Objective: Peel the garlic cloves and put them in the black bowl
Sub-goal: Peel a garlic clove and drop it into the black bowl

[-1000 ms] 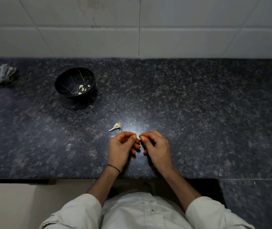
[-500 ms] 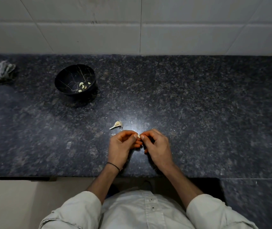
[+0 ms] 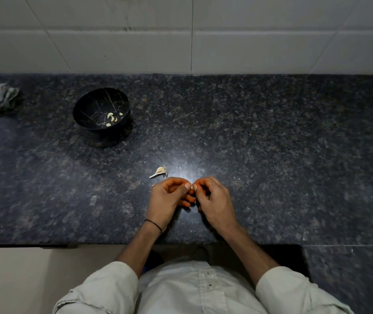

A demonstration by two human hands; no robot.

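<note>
Pale garlic clove [image 3: 192, 187], pinched between my left hand [image 3: 169, 198] and right hand [image 3: 215, 200], sat well right of the black bowl [image 3: 95, 102], nearer me; left hand closer.

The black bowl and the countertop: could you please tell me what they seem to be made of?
The black bowl looks glossy, with pale marble-like veins; probably melamine or glazed ceramic, I cannot tell which. The countertop is likely polished dark granite, judging by its speckled grain and bright glare.
</note>
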